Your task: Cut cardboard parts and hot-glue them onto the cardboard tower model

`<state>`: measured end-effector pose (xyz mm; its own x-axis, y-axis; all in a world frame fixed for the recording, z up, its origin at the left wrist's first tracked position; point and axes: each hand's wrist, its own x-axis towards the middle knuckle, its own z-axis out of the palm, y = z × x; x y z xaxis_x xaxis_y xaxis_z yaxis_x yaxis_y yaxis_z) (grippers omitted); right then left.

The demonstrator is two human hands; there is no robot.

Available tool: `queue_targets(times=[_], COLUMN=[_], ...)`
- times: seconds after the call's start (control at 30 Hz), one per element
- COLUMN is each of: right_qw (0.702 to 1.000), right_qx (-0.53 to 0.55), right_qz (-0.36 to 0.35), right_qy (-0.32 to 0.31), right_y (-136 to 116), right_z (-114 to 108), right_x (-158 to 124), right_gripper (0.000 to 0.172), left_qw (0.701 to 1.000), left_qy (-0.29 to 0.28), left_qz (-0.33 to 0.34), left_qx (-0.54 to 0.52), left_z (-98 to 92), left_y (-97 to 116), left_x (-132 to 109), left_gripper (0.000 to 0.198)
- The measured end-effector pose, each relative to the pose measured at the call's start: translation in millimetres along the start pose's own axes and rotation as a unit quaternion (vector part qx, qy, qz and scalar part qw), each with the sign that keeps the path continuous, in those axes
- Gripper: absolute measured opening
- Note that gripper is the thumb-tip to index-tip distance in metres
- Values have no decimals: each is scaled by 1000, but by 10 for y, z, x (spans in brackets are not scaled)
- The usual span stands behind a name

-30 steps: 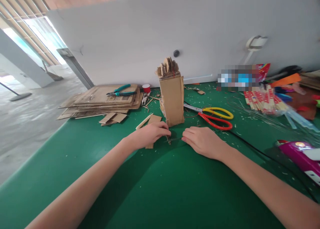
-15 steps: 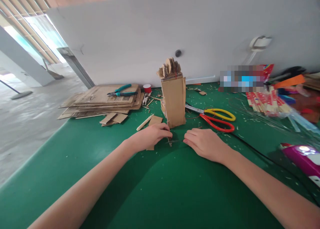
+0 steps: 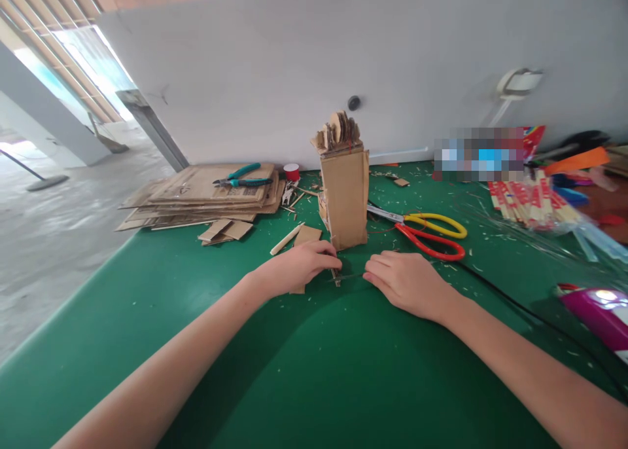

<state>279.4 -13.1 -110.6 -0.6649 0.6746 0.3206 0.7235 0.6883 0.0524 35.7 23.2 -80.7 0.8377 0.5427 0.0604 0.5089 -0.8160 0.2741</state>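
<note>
My left hand point(image 3: 314, 264) is closed on a small cardboard strip point(image 3: 336, 277), pressing it down on the green table. Fingers of my right hand point(image 3: 400, 280) are wrapped round a thin, narrow blade point(image 3: 350, 277); its grip end is hidden in the hand. The blade's far end lies against the strip. Just behind both hands stands an upright cardboard box point(image 3: 344, 200) topped with a row of cut cardboard pieces point(image 3: 338, 129). A flat cardboard piece point(image 3: 308, 234) lies partly under my left hand, beside a wooden stick point(image 3: 287, 238).
Scissors point(image 3: 417, 230) with yellow and red handles lie right of the box. Teal pliers point(image 3: 243, 176) rest on stacked cardboard sheets point(image 3: 206, 197) at left. A purple glossy device point(image 3: 596, 311) and wrapped sticks point(image 3: 524, 197) are at right. A black cord point(image 3: 510, 305) crosses the table.
The whole view has shifted slightly to the right. Both hands keep nearly the same hold and place at the cardboard strip.
</note>
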Motion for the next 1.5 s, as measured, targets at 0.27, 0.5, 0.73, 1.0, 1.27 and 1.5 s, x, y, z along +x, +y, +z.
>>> queue_targets(times=[0.27,0.5,0.73,1.0,1.27,1.5], right_qw=[1000,999,999,997,996,994], right_qx=[-21,-11,-32,-68,-82,-97], right_qz=[-2,9,-13,-19,-22,-26], right_qy=[-5,-34,-32,24,37,33], right_y=[-7,-26,-20,-7,-31,-54], right_z=[-33,-47,-30,-12,-27,-49], right_x=[4,16,-1,-31,-23,-16], right_gripper=[32,31,28,33,32,29], left_qw=[1000,1000,1000,999,999,999], left_qy=[15,20,19,22,24,22], left_qz=[13,19,22,22,23,27], left_qx=[0,-1,0,-8,-15,-12], left_z=[45,52,47,39,57,33], left_y=[-32,-43,-45,-34,-52,-31], left_x=[8,2,-2,4,0,-6], left_gripper=[34,33,32,32,32,33])
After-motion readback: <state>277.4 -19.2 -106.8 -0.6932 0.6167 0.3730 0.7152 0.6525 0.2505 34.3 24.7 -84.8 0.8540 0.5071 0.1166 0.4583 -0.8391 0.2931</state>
